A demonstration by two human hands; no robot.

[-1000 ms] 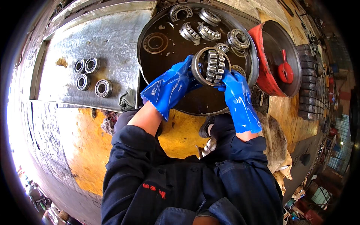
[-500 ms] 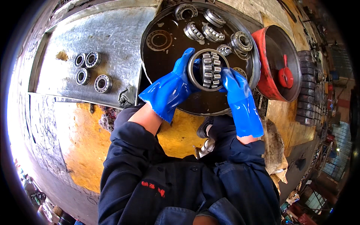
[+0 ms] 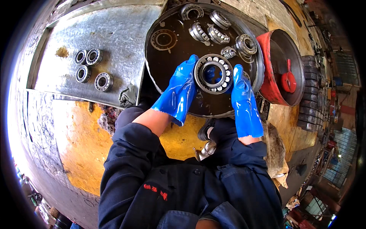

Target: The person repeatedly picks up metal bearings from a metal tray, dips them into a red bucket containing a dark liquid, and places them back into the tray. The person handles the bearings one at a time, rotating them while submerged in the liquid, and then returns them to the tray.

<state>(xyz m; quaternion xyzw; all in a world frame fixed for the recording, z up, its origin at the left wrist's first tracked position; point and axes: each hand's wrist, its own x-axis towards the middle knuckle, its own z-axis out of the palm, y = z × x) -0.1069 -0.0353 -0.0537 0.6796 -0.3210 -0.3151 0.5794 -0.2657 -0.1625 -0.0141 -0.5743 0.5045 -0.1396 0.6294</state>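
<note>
Between my two hands is a large roller bearing (image 3: pixel 214 91), its face turned up and its inner ring lying level within the outer ring. My left hand (image 3: pixel 179 87), in a wet blue rubber glove, grips its left rim. My right hand (image 3: pixel 244 101), gloved alike, holds the right rim with the thumb upright beside it; some fingers are hidden beneath. The bearing is held over a round metal pan (image 3: pixel 150 72) of dark liquid. Farther in the pan sit several bearings, among them a tilted one (image 3: pixel 218 35) and one near the right wall (image 3: pixel 246 45).
Left of the pan, a flat metal tray (image 3: pixel 118 45) carries several smaller bearings (image 3: pixel 93 57) and a grey rag (image 3: pixel 128 96). A red basin (image 3: pixel 265 65) with a red ladle (image 3: pixel 289 79) stands at the right. Beyond it is a row of dark ribbed parts (image 3: pixel 309 91).
The bearing's inner ring and rollers, standing crosswise before, have swung level with the outer ring. My right thumb has straightened up along the rim.
</note>
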